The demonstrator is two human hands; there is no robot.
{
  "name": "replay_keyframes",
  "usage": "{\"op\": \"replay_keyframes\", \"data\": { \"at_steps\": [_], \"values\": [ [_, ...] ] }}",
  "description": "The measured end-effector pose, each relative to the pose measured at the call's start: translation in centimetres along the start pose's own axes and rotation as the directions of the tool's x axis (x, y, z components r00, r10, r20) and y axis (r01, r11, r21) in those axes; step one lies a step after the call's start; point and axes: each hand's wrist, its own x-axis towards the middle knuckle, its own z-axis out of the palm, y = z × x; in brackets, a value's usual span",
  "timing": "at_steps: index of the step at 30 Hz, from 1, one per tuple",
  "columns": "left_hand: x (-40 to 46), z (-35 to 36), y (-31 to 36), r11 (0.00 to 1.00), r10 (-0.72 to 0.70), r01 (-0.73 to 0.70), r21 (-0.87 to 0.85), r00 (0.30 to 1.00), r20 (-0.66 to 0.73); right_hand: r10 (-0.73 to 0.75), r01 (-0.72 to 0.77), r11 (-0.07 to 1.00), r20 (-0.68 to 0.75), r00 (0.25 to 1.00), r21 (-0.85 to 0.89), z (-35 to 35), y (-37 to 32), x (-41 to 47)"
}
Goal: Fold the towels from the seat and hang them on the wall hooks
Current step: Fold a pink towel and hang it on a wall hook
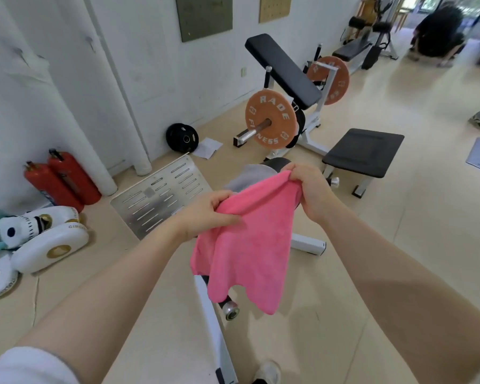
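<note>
A plain pink towel (247,245) of soft fuzzy cloth hangs in the air above the bench seat (277,163), long axis vertical, top edge pinched by left hand (205,214) and right hand (311,189).

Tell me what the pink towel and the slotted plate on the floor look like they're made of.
Pink towel: soft fuzzy cloth, probably microfibre, draping limply in folds. Slotted plate: bare metal, likely aluminium or steel, with a dull silver sheen.

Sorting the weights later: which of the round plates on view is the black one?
The black plate leaning against the wall, left of the machine. The two orange plates sit on the machine's bar.
</note>
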Motion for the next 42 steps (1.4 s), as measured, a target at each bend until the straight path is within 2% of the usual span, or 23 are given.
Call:
{"op": "replay_keyframes", "data": {
  "at_steps": [2,4,6,8,10,12,16,18,19,22,24,26,28,29,33,35,38,42],
  "values": [
    [-1.2,-0.1,-1.2,0.988,-0.067,0.085,-0.127,0.988,0.14,-0.006,0.006,1.0,-0.077,0.997,-0.003,-0.2,0.8,-0.7],
    [-1.8,0.1,-2.6,0.942,-0.168,0.208,-0.264,0.972,0.166,0.003,-0.009,0.999,-0.111,0.994,-0.048,-0.3,1.7,-1.4],
    [-1.8,0.3,-3.3,0.892,-0.23,0.273,-0.36,0.96,0.158,0.0,-0.019,0.995,-0.187,0.982,-0.098,-0.4,2.2,-1.6],
    [-1.3,0.1,-3.4,0.914,-0.238,0.266,-0.306,0.963,0.125,-0.037,-0.002,0.994,-0.365,0.93,-0.108,-0.6,2.1,-1.1],
    [-0.8,-0.3,-3.4,0.96,-0.216,0.226,-0.166,0.974,0.075,-0.05,0.024,0.998,-0.52,0.853,-0.056,-1.3,1.9,-0.3],
    [0.1,-0.7,-3.3,0.975,-0.22,0.219,-0.04,0.975,-0.03,-0.037,0.034,0.999,-0.543,0.839,-0.016,-2.4,2.0,0.6],
    [3.0,-0.9,-2.9,0.947,-0.095,0.175,0.27,0.954,-0.285,-0.023,-0.035,0.993,-0.467,0.884,-0.116,-4.5,2.8,2.6],
    [4.7,-0.7,-2.3,0.885,-0.031,0.214,0.413,0.913,-0.406,-0.016,-0.078,0.976,-0.424,0.905,-0.202,-5.8,2.9,4.2],
    [5.5,-0.6,-2.1,0.865,-0.019,0.255,0.433,0.878,-0.479,-0.004,-0.105,0.962,-0.396,0.918,-0.252,-6.3,2.7,4.9],
    [8.2,0.3,-1.2,0.913,-0.031,0.295,0.28,0.737,-0.675,0.006,-0.121,0.915,-0.288,0.957,-0.384,-8.0,2.2,7.2],
    [10.2,1.4,-0.5,0.95,-0.055,0.262,0.168,0.673,-0.737,0.057,-0.16,0.9,-0.255,0.965,-0.405,-9.1,1.9,8.8],
    [12.2,2.6,0.5,0.964,-0.044,0.22,0.146,0.68,-0.732,0.234,-0.293,0.922,-0.238,0.943,-0.252,-9.9,1.8,10.4],
    [14.0,4.3,1.1,0.974,-0.053,0.193,0.12,0.706,-0.706,0.406,-0.413,0.911,-0.143,0.903,-0.022,-10.5,1.9,11.6],
    [14.8,5.2,1.3,0.978,-0.056,0.18,0.107,0.719,-0.693,0.446,-0.445,0.895,-0.085,0.891,0.033,-10.7,2.1,12.1],
    [16.8,8.4,2.0,0.975,0.055,0.09,0.201,0.783,-0.619,0.504,-0.511,0.858,0.124,0.855,0.039,-11.4,2.7,13.6],
    [17.6,9.4,1.8,0.951,0.043,0.136,0.276,0.829,-0.557,0.517,-0.526,0.85,0.172,0.839,0.012,-11.6,2.7,14.3],
    [18.6,10.7,1.6,0.921,-0.037,0.252,0.296,0.815,-0.578,0.513,-0.538,0.842,0.239,0.824,0.047,-11.9,2.6,14.7],
    [19.1,12.9,1.7,0.89,-0.072,0.328,0.318,0.788,-0.611,0.488,-0.563,0.804,0.33,0.808,0.191,-11.8,1.5,14.2]
  ]
}}
